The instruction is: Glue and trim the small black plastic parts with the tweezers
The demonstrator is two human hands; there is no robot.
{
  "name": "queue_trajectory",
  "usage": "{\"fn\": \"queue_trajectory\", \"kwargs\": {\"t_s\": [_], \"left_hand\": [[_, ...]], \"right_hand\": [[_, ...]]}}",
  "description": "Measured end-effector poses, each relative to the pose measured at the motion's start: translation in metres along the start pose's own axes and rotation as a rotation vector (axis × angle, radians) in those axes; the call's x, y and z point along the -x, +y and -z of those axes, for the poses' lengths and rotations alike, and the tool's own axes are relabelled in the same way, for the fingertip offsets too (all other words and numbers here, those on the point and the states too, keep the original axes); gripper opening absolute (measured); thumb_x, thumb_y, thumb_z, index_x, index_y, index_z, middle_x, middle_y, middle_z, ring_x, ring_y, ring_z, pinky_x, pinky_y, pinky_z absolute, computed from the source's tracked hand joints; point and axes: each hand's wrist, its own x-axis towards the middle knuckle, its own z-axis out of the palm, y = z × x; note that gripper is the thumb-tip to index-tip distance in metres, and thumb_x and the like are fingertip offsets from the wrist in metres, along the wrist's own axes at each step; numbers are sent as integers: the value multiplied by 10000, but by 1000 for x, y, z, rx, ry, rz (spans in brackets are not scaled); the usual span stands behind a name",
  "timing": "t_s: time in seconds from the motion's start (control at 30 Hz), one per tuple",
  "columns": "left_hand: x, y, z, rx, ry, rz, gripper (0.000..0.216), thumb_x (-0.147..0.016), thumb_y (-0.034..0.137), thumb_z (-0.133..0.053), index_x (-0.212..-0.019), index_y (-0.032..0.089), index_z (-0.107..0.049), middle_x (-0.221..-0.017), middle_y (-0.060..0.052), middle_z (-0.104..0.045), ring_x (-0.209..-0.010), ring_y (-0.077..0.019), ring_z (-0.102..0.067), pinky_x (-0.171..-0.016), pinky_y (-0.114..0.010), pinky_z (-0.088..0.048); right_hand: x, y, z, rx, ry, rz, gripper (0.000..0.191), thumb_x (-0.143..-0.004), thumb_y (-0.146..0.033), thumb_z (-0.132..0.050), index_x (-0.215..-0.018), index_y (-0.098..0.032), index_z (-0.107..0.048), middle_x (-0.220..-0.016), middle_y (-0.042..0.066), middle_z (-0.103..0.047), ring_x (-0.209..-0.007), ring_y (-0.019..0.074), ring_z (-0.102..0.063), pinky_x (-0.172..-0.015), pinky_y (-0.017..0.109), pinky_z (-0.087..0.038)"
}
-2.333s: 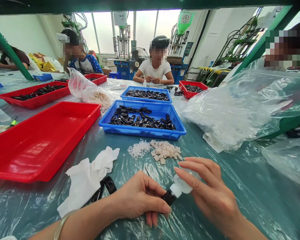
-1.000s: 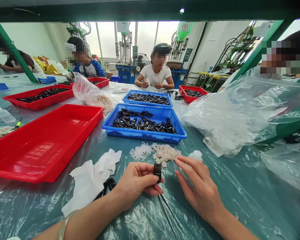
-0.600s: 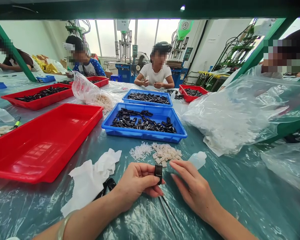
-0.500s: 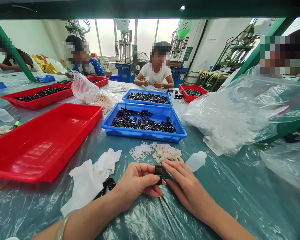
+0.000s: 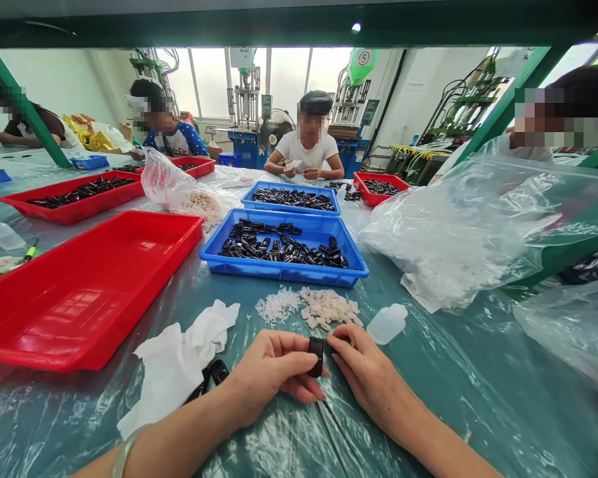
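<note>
Both my forearms point(image 5: 179, 435) angle in from the lower edge, hands meeting at centre: my left hand point(image 5: 272, 372) curled, thumb and forefinger pinched tight; my right hand point(image 5: 366, 375) palm down, fingertips against the left's.

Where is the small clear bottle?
Head view: the bottle lies sideways on the table, right of the pale pieces, just beyond the right hand.

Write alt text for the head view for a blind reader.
The left hand pinches a small black part, the right hand touching it. Beyond lie white bits, a bottle, a blue tray of black parts and a red tray.
</note>
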Motion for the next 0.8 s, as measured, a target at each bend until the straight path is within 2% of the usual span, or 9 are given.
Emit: {"fn": "queue_trajectory", "kwargs": {"t_s": [0.1, 0.3, 0.57, 0.8], "left_hand": [[0, -1, 0, 2, -6, 11, 233, -664, 276, -675, -778, 74, -666, -769, -96, -662, -559, -113, -632, -485, -146, -480], [-2, -3, 0, -20, -28, -2, 250, -665, 288, -676, -786, 70, -668, -755, -98, -662, -554, -109, -628, -484, -142, -475], [-2, -4, -1, -46, -41, 12, 237, -662, 285, -675, -771, 74, -669, -745, -92, -657, -544, -105, -623, -483, -147, -477], [-1, -5, -1, -68, -57, 11, 242, -655, 281, -684, -781, 74, -676, -720, -89, -648, -549, -110, -619, -493, -159, -477]], "right_hand": [[2, 0, 0, 1, -1, -14, 230, -881, -85, -348, -853, -143, -569, -846, 79, -532, -736, 150, -559, -633, 270, -509], [1, -2, 1, 51, -8, -41, 201, -877, -123, -394, -818, -161, -583, -770, 67, -549, -716, 183, -562, -601, 297, -497], [4, -2, -1, 124, 6, -51, 258, -857, -113, -384, -688, -157, -573, -682, 66, -543, -581, 171, -527, -505, 283, -459], [3, 0, -2, 52, 85, -108, 321, -883, -171, -324, -763, -148, -621, -694, 87, -575, -619, 195, -564, -532, 312, -482]]}}
